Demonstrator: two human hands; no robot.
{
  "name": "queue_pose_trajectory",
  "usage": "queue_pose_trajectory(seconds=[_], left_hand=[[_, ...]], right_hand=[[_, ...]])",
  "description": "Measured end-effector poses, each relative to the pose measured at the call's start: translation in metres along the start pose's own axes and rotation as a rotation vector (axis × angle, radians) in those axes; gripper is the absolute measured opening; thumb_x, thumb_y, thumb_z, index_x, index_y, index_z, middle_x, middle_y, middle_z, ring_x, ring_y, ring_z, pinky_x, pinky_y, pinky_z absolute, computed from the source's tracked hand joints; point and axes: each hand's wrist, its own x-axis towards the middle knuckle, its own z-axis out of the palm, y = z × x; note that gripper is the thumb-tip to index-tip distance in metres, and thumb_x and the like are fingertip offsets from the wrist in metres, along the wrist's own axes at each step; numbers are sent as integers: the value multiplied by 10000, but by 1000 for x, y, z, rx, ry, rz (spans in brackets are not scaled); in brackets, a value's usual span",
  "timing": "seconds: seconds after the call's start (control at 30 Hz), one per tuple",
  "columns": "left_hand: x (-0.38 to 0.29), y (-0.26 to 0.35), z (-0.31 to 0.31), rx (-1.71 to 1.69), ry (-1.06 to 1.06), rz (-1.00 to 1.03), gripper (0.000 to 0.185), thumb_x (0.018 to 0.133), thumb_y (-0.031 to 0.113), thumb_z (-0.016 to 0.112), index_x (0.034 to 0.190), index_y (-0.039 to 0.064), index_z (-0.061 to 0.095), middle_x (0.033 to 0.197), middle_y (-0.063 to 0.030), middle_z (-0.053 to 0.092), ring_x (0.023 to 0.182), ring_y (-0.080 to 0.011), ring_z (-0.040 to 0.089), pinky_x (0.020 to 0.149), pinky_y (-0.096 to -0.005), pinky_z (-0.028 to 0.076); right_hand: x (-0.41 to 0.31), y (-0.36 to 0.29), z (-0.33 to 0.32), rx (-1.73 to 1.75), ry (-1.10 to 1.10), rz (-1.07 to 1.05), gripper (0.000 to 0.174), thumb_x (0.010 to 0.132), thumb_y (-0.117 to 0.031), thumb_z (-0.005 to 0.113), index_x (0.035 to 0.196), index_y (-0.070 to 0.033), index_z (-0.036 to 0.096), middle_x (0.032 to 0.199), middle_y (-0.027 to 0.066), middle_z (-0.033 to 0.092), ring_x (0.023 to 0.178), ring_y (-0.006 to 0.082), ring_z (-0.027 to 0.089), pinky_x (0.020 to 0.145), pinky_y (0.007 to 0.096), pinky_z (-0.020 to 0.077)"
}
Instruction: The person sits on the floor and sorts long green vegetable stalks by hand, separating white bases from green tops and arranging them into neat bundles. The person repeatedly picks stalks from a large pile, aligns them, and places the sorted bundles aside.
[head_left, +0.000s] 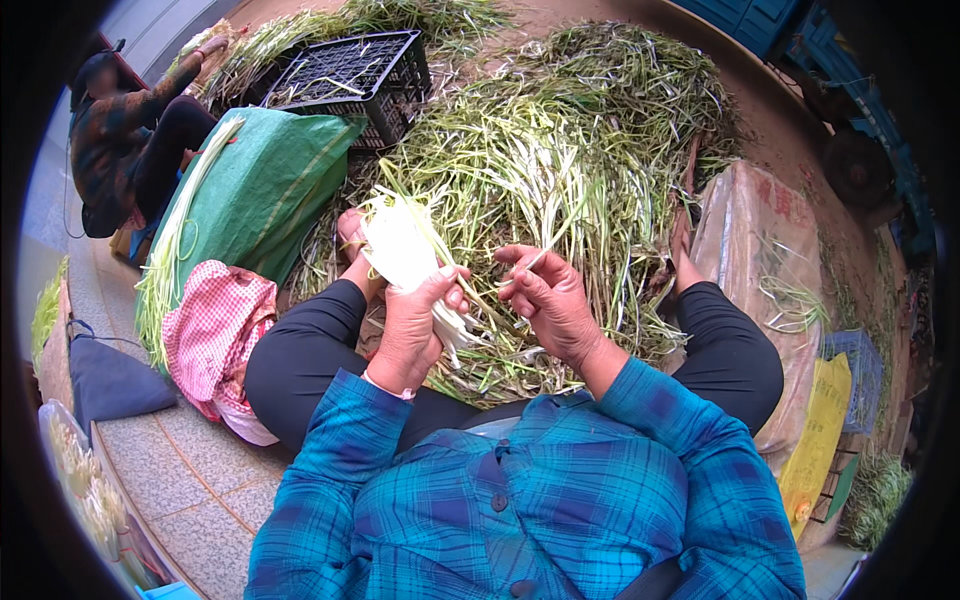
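My left hand (412, 311) grips a bunch of pale, whitish stalks (401, 240), which look like blanched chives or young leeks. Under its thumb a longer, darker green stalk (480, 300) slants across towards the right. Just beside it, my right hand (551, 300) has a thin pale strand (553, 241) between thumb and fingers. Beyond both hands spreads a large heap of loose green and whitish stalks (517, 165) between my legs, with soil and withered leaves mixed in.
On the left, a green woven sack (277, 180) carries long pale stalks (184, 202), with a pink checked cloth (217, 322) nearby. Behind stands a black plastic crate (390, 97). Another person (124, 142) sits at upper left. To the right lie a covered bundle (757, 247) and a yellow bag (817, 427).
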Motion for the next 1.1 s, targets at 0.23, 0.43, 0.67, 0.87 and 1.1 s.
queue_pose_trajectory(seconds=[0.23, 0.43, 0.67, 0.87, 1.1], left_hand=[[9, 38, -25, -133, 68, 143, 179, 886, 146, 649, 952, -17, 615, 645, -1, 524, 625, -137, 536, 591, -253, 473], [6, 66, -38, -169, -3, 164, 201, 885, 131, 644, 968, -49, 613, 648, -16, 525, 635, -144, 534, 610, -282, 476], [-5, 27, -3, 162, -60, 112, 175, 840, 66, 646, 945, -65, 600, 667, -60, 576, 563, -106, 543, 536, -235, 481], [-11, -6, 12, 267, -76, 43, 196, 819, 6, 669, 1001, -9, 595, 734, -32, 612, 507, -104, 556, 460, -221, 464], [-8, -19, 14, 360, -105, 46, 140, 827, 8, 651, 959, 0, 604, 698, -23, 601, 514, -93, 558, 462, -218, 466]], right_hand=[[-27, -36, -78, -321, -603, 738, 182, 871, -176, 699, 906, -7, 641, 858, 111, 686, 804, 203, 705, 601, 258, 569], [-52, -55, -123, -1870, -490, 1281, 209, 745, -159, 803, 877, -25, 713, 711, 77, 704, 623, 159, 683, 562, 295, 534], [-20, -52, -17, -1288, -159, -41, 211, 817, -178, 735, 955, -22, 701, 791, 72, 675, 659, 125, 620, 567, 266, 484], [2, -25, 24, -935, -9, -191, 173, 848, -146, 713, 937, 2, 699, 826, 51, 685, 665, 72, 595, 590, 226, 487], [-2, -20, 7, -913, -1, 23, 173, 868, -124, 702, 966, 19, 694, 830, 44, 702, 718, 62, 618, 632, 221, 502]])
